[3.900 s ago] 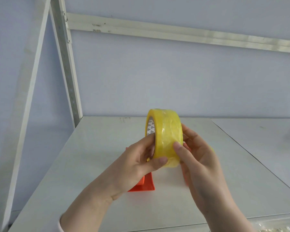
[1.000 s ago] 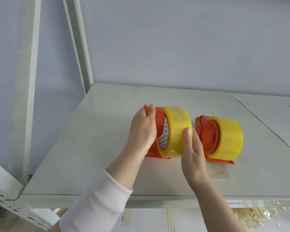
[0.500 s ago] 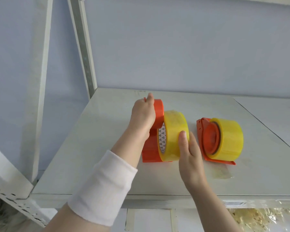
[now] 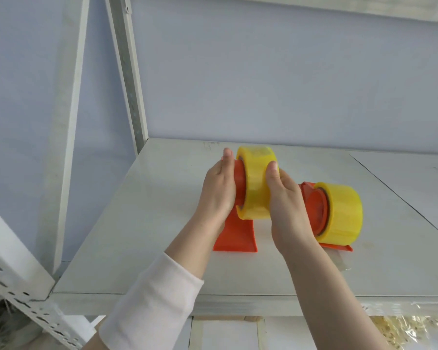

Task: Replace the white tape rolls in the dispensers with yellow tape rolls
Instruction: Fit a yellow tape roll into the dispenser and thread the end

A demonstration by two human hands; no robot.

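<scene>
The yellow roll point(image 4: 256, 183) now sits further onto the orange dispenser point(image 4: 238, 213) than before, between both hands: left hand point(image 4: 219, 189) grips the dispenser, right hand point(image 4: 285, 198) grasps the roll.

White shelf point(image 4: 142, 223), perforated upright point(image 4: 127, 72), wall point(image 4: 288, 84).

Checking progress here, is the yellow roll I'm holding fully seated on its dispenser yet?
Not fully: the yellow tape roll sits partway on the orange dispenser, whose hub shows bare on its left.
</scene>
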